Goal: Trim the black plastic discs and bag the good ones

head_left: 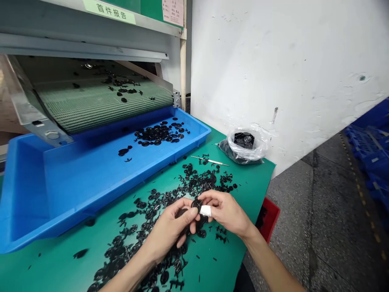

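Over the green table (231,259), my left hand (168,229) and my right hand (226,211) meet around a small black plastic part (196,204). Both hands are closed on it with pinched fingers. A finger of my right hand wears white tape (206,210). Several loose black plastic parts (194,182) lie scattered on the table under and around my hands, running from the middle toward the near edge.
A blue tray (75,178) with more black parts sits under a green conveyor belt (91,103) at left. Thin tweezers (211,161) and a clear bag of black parts (246,146) lie at the table's far end. A red bin (269,219) stands beside the table; blue crates (372,154) at right.
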Motion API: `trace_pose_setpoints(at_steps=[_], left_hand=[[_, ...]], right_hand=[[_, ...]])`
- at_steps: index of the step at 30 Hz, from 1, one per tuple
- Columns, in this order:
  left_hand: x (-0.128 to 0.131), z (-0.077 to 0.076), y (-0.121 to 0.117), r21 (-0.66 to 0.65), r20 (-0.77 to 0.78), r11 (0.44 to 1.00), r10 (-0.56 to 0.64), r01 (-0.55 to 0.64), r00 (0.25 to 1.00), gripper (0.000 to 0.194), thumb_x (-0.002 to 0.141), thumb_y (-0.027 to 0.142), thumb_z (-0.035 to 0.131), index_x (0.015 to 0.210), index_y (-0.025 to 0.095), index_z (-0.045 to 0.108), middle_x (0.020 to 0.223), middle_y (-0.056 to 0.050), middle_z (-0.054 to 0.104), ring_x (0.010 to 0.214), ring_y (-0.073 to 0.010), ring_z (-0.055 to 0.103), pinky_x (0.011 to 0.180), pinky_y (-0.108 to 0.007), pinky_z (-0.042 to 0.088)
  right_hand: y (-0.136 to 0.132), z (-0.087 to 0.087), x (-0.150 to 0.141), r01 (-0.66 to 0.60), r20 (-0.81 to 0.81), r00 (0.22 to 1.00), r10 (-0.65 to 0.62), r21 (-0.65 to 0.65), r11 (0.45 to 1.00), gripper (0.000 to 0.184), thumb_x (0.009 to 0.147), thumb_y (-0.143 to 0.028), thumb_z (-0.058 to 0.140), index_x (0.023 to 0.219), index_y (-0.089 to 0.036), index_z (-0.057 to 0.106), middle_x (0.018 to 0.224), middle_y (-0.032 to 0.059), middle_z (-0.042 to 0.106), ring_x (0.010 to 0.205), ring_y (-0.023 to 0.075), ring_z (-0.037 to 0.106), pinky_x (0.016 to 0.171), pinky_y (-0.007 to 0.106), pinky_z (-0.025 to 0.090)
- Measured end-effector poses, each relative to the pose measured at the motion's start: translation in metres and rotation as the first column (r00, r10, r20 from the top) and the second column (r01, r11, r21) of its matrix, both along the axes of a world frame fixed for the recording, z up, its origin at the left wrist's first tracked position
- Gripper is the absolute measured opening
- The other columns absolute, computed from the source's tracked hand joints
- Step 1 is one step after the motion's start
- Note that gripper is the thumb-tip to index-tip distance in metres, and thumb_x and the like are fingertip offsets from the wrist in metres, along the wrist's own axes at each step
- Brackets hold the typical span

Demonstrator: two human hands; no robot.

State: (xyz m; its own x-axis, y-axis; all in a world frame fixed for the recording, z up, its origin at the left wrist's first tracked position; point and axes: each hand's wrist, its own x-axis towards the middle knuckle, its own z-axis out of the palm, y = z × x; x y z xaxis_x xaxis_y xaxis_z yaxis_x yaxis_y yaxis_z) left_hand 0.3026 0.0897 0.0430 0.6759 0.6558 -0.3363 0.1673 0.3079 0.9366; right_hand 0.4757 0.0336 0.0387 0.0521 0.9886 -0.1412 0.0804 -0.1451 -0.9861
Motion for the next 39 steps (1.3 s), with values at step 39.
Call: trace_pose_setpoints(at_steps=[39], left_hand=[[-0.005,0.004,0.005,-0.14,0.0,0.989,0.055,-0.054,0.998,0.03,0.09,0.049,0.057,0.109,0.026,0.058,0.059,0.003,0.06,0.04,-0.008,0.039,0.037,-0.016,0.029]], right_hand=[[0.026,0.01,0.034,-0.042,0.726,0.683,-0.085,0.155,0.987,0.033,0.088,-0.003,0.04,0.106,-0.016,0.065,0.095,0.0077,0.066,0.079,0.0177,0.065,0.067,0.029,0.05]])
